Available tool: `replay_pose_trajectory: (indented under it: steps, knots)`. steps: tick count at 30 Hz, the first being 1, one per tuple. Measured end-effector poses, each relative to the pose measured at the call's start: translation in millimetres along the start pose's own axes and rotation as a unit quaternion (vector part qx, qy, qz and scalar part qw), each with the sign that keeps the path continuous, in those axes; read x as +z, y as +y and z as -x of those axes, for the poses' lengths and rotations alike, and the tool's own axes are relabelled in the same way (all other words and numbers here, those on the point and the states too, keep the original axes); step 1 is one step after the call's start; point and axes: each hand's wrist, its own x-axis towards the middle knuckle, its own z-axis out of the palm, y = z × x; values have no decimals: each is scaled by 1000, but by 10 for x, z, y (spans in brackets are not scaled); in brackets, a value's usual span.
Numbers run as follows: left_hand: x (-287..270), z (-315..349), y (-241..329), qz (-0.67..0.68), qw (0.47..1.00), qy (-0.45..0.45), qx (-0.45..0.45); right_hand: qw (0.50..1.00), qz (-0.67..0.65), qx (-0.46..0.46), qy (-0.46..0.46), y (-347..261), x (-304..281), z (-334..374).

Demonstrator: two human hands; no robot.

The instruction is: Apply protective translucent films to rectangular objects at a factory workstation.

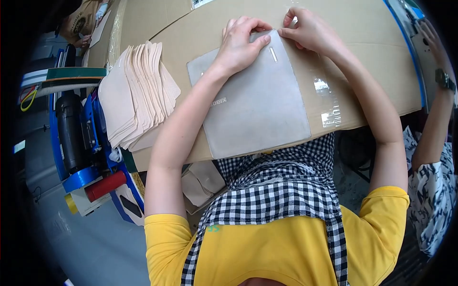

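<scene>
A flat grey sheet [257,107] lies on the cardboard-covered table in front of me, with a small slot near its far right corner and a pale printed mark at its left side. My left hand [241,45] grips the sheet's far edge, thumb on top near the corner and the other fingers curled at the edge. Just beyond that corner, my right hand [307,31] is closed, thumb and forefinger pinched right at the sheet's tip. Whatever sits between those fingertips is too small to make out.
Fanned beige cut pieces [140,95] are stacked left of the sheet on the cardboard [362,71]. A machine with blue parts [76,138] stands off the left edge. More beige pieces [202,183] lie below the table. A co-worker's arm [436,105] is at right; another person [81,21] stands far left.
</scene>
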Motion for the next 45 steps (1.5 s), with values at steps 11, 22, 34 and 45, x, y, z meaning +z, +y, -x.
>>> replay_pose_trajectory:
  steps: [11, 22, 34, 45]
  knots:
    - [14, 43, -18, -35, 999, 6, 15, 999, -13, -22, -28, -14, -6, 34]
    - [-689, 790, 979, -78, 963, 107, 233, 963, 84, -230, 115, 202, 193, 85]
    - [-684, 1386, 231, 282, 926, 224, -109, 963, 50, -231, -132, -35, 106, -219]
    - [-522, 1532, 400, 595, 773, -3, -220, 936, -329, -103, 75, -276, -701, -45]
